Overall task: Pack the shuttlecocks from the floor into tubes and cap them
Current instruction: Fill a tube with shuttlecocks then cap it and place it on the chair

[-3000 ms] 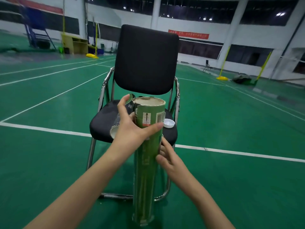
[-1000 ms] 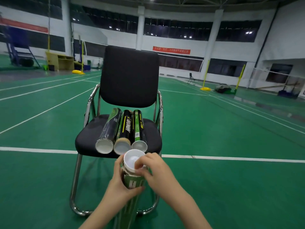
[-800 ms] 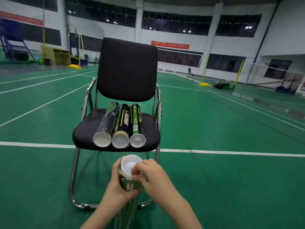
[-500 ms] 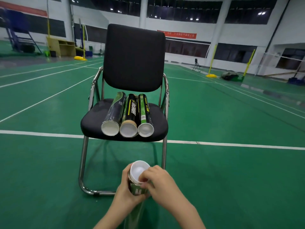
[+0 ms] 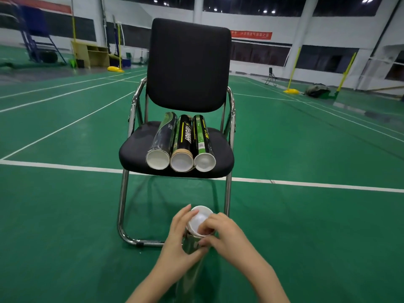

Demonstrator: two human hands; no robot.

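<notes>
Glossy green court floor [image 5: 65,215], left hand [image 5: 178,241] gripping cylindrical tube [image 5: 192,248], right hand [image 5: 225,235] pinching round white cap [image 5: 197,218]

The chair [image 5: 188,84] is standing straight ahead, its metal legs [image 5: 122,206] and floor rail blocking the way just beyond the upright tube [image 5: 192,248] that both hands are holding. Three tubes [image 5: 181,143] are lying side by side on the seat, touching one another and taking up its middle; a strip of cushion is lying bare on the left and right of them. Open green floor [image 5: 317,226] is stretching wide to the left and right of the chair.
</notes>
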